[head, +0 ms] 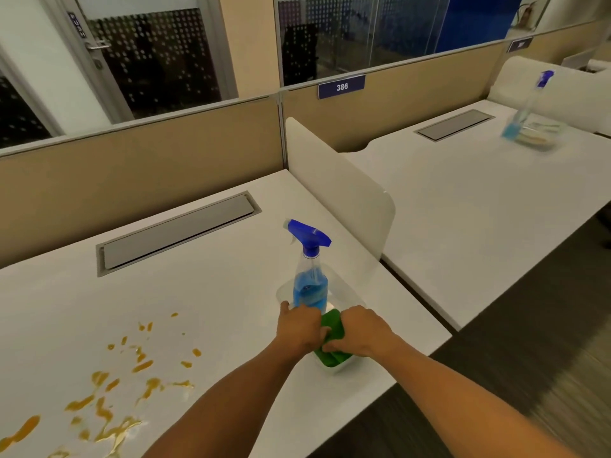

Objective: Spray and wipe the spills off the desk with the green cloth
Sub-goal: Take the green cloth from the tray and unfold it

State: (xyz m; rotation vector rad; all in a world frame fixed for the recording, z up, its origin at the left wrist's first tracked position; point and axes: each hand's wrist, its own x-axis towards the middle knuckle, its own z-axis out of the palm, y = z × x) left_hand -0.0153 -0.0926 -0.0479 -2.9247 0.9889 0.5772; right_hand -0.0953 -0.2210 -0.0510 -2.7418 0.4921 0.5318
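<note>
A clear spray bottle [310,279] with blue liquid and a blue trigger head stands upright in a clear plastic tray [337,367] near the desk's right front corner. The green cloth [331,328] lies folded in the same tray, in front of the bottle. My left hand [299,327] rests on the cloth's left side, fingers touching the bottle's base. My right hand [358,330] grips the cloth from the right. Orange spills [109,391] are spattered over the white desk [205,302] at the front left.
A grey cable hatch [175,231] is set into the desk at the back. A white divider panel [340,186] separates this desk from the one on the right, where a second spray bottle [525,110] stands in a tray. Dark carpet lies to the right.
</note>
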